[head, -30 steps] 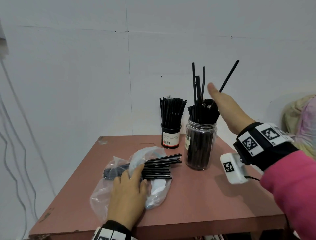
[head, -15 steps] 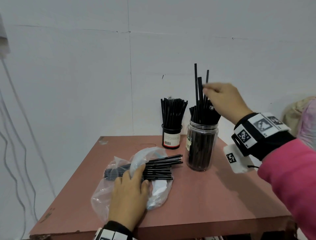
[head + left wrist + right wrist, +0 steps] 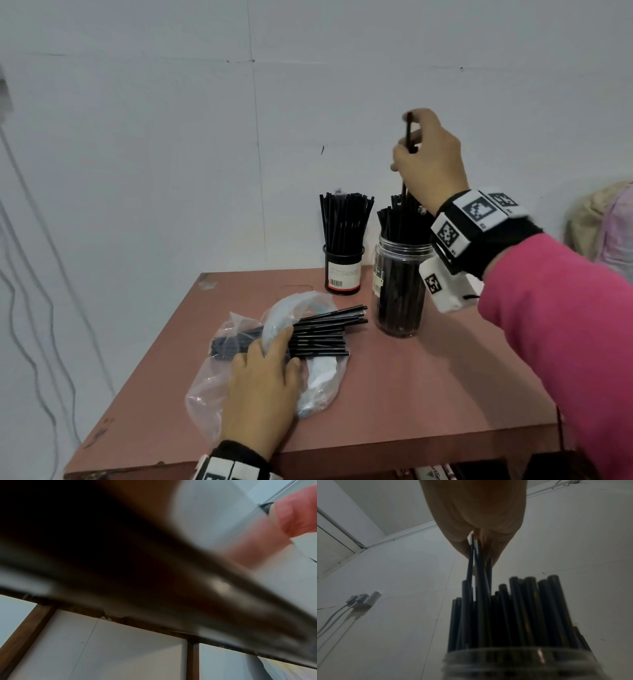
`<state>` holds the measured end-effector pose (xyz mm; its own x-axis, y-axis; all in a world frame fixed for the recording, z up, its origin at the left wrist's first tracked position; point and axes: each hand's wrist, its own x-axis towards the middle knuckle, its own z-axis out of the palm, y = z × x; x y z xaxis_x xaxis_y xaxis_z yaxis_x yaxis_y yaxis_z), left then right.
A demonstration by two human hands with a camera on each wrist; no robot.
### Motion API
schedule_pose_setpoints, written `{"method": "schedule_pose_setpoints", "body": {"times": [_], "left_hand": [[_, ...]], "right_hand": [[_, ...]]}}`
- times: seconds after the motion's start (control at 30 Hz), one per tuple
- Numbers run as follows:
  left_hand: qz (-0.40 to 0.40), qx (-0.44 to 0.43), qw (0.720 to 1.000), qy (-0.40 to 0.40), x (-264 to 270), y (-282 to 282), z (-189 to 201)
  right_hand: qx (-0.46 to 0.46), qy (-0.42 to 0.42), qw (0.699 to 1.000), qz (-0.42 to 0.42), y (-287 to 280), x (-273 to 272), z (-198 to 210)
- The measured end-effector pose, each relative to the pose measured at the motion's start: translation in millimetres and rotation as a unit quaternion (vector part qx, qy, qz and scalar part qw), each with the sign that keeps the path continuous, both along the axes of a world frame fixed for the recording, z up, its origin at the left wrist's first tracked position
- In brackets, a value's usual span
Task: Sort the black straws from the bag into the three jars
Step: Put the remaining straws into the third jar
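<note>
Right hand stuffing straws into the clear jar, left hand parked on the bag

The right hand, upper right of frame, pinched a few held straws standing in the packed clear jar. The left hand, lower centre, lay flat with relaxed fingers on the plastic bag and its loose straws. A smaller dark jar stood just left.
</note>
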<state>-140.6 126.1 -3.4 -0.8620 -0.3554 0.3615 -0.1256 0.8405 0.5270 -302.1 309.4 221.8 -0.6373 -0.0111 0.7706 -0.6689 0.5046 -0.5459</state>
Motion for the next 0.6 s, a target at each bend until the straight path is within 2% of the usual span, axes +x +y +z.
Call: {"method": "schedule_pose_setpoints", "body": {"times": [0.07, 0.13, 0.3, 0.47, 0.53, 0.6], "left_hand": [[-0.002, -0.002, 1.000, -0.003, -0.6, -0.6, -1.1], [-0.004, -0.002, 1.000, -0.002, -0.4, -0.5, -1.0], [-0.002, -0.005, 1.000, -0.003, 0.5, -0.3, 0.8], [-0.004, -0.002, 1.000, -0.005, 0.4, 0.5, 0.4], [-0.003, -0.001, 1.000, -0.005, 0.7, 0.5, 0.8], [-0.005, 0.003, 1.000, -0.004, 0.9, 0.7, 1.0]], "right_hand": [[-0.018, 0.029, 0.999, -0.003, 4.4, 3.7, -8.1], [0.020, 0.039, 0.999, -0.015, 8.8, 9.3, -17.8], [0.082, 0.003, 0.995, -0.061, 16.3, 18.6, -42.9], [0.039, 0.020, 0.999, -0.031, 19.2, 22.9, -44.7], [0.078, 0.014, 0.997, -0.017, 19.9, 19.3, -44.7], [0.109, -0.032, 0.994, -0.004, 20.4, 13.7, -48.5]]}}
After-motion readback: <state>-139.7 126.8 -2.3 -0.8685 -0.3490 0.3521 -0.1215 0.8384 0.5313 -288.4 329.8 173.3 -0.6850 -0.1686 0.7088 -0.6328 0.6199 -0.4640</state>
